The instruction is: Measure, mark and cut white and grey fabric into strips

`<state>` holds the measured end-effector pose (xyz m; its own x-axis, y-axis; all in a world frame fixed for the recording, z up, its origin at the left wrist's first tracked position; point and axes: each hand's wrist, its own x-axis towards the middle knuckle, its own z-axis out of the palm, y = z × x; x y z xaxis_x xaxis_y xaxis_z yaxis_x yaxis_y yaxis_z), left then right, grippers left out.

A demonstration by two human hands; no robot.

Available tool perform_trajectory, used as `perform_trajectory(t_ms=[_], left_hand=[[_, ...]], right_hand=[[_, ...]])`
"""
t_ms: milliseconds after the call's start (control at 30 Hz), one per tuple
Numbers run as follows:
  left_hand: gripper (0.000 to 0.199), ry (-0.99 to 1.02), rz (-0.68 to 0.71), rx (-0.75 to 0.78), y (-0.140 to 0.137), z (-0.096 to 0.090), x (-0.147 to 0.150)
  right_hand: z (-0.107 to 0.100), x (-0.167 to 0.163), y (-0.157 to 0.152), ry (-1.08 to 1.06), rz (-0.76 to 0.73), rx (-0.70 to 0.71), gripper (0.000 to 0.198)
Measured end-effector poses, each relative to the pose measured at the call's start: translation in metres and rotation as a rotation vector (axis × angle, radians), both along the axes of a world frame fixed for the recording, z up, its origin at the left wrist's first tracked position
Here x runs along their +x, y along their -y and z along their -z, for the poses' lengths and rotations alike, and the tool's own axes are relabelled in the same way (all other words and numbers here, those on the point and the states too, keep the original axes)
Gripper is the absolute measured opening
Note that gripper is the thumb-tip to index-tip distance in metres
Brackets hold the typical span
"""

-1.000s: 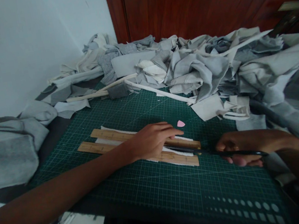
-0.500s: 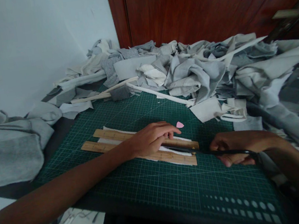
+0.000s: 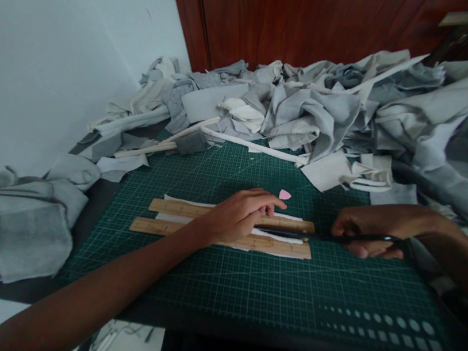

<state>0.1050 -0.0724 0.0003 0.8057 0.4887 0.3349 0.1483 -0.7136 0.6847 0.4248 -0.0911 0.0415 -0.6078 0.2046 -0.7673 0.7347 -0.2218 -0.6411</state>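
My left hand (image 3: 243, 213) lies across two wooden rulers (image 3: 177, 208), index finger stretched out and the others partly bent. The lower ruler (image 3: 276, 244) runs roughly parallel to the upper one. White cloth (image 3: 172, 218) shows between them and along their outer edges. My right hand (image 3: 366, 229) is closed around the handles of black scissors (image 3: 285, 231). Their long blades point left into the gap between the rulers, and the tips disappear beneath my left hand. A small pink tailor's chalk (image 3: 284, 194) sits just past my left fingertips.
A green cutting mat (image 3: 250, 289) lies under the work. Grey and white fabric scraps (image 3: 312, 112) are heaped along its back and right. More folded grey cloth (image 3: 19, 229) rests at the left. A wall (image 3: 49, 68) and a wooden door (image 3: 315, 7) stand behind.
The view has shifted a little, so everything appears slightly further right. Both hands, the rulers and the cloth keep nearly the same places; the scissor handles look slightly closer together.
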Motion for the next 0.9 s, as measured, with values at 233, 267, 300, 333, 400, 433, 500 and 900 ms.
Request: perform_trajectory(t_ms=[233,267,300,333,400,433,500,900], left_hand=[[0.042,0.012,-0.018,-0.012,-0.001,0.002,0.000],[0.042,0.018,-0.024,-0.017,-0.001,0.003,0.000],[0.042,0.026,-0.031,-0.022,-0.001,0.004,-0.001],[0.043,0.033,-0.040,-0.027,-0.001,0.004,-0.001],[0.045,0.044,-0.061,-0.038,0.000,0.004,-0.002],[0.046,0.047,-0.072,-0.042,0.000,0.003,-0.002],[0.047,0.051,-0.089,-0.046,0.001,0.002,-0.002],[0.047,0.046,-0.097,-0.032,0.000,0.003,-0.002]], right_hand=[[-0.002,-0.004,-0.001,-0.021,-0.051,0.044,0.049],[-0.001,-0.006,-0.002,-0.017,-0.044,0.045,0.048],[-0.001,-0.008,-0.002,-0.010,-0.038,0.042,0.047],[-0.001,-0.010,-0.003,-0.003,-0.032,0.040,0.046],[0.001,-0.014,-0.005,-0.004,-0.024,0.042,0.048],[0.001,-0.014,-0.006,-0.008,-0.020,0.040,0.049],[0.003,-0.015,-0.008,-0.010,-0.007,0.026,0.051],[-0.005,-0.022,-0.007,0.002,-0.019,-0.014,0.053]])
